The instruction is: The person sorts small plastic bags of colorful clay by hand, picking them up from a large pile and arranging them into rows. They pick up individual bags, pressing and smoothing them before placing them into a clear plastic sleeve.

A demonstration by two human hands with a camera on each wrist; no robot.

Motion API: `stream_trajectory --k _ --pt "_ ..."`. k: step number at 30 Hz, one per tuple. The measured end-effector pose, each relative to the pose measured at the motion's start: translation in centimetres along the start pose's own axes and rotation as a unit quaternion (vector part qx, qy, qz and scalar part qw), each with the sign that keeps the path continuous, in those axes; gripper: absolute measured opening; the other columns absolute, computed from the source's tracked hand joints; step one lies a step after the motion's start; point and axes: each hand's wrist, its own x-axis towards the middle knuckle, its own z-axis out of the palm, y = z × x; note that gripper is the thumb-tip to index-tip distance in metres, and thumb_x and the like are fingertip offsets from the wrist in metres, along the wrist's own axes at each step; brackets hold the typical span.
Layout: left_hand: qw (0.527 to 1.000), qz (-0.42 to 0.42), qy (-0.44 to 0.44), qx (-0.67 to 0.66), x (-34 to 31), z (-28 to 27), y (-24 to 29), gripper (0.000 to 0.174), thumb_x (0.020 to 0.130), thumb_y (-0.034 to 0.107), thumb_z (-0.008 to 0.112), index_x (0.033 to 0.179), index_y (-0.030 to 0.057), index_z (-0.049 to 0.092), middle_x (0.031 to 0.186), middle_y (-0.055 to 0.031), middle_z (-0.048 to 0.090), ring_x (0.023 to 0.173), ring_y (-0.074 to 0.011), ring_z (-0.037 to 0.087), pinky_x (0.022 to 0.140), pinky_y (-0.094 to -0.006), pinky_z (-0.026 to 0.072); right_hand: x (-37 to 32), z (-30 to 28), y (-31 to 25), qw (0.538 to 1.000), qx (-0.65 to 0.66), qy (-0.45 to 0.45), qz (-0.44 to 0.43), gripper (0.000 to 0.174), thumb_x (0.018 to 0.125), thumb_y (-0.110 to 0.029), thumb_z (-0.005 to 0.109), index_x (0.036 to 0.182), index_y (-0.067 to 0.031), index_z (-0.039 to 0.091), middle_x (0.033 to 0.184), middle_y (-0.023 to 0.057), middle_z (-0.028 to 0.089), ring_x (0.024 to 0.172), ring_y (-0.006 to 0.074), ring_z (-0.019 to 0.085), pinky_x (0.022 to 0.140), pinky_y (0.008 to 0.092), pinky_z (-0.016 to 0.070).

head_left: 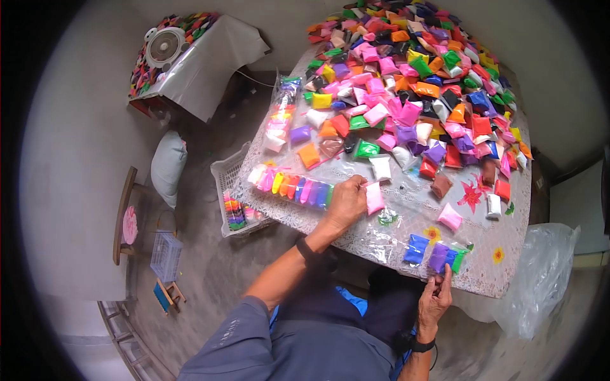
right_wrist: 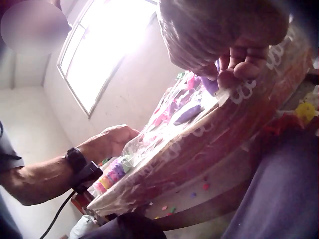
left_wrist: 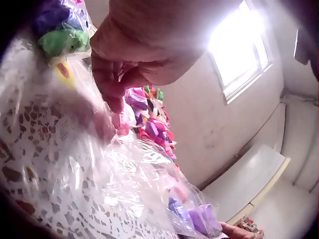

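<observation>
At the table's near side, my left hand (head_left: 348,202) pinches the edge of a light pink packet (head_left: 375,197). In the left wrist view the left hand (left_wrist: 144,50) hangs over a clear plastic bag (left_wrist: 129,184), its fingertips by something pink. My right hand (head_left: 436,297) is at the front edge, its index finger straight and touching a purple packet (head_left: 440,258); the other fingers look bent. A blue packet (head_left: 416,249) and a green packet (head_left: 460,259) lie on either side, under clear plastic. The right wrist view has the right hand (right_wrist: 224,45) beside purple.
A big heap of coloured packets (head_left: 406,82) covers the table's far part. Filled clear bags (head_left: 292,189) lie at the left. A white crate (head_left: 223,174) stands on the floor, and a large plastic bag (head_left: 540,273) hangs at the right. Another pink packet (head_left: 450,217) lies nearby.
</observation>
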Motion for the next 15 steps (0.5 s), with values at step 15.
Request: stream_trajectory --k 15 --pt "0.926 -0.141 -0.018 -0.350 2.5 -3.4 1.4 0.021 0.098 0.007 0.060 0.113 -0.0065 0.062 0.077 -0.0091 0.069 0.056 -0.0114 0.065 0.045 -0.0216 0.0453 0.2 0.1 -0.6 0.999 -0.034 -0.004 -0.001 0.052 0.092 0.004 0.062 0.143 0.0032 0.053 0.085 0.0066 0.059 0.065 0.0145 0.053 0.060 0.0283 0.0469"
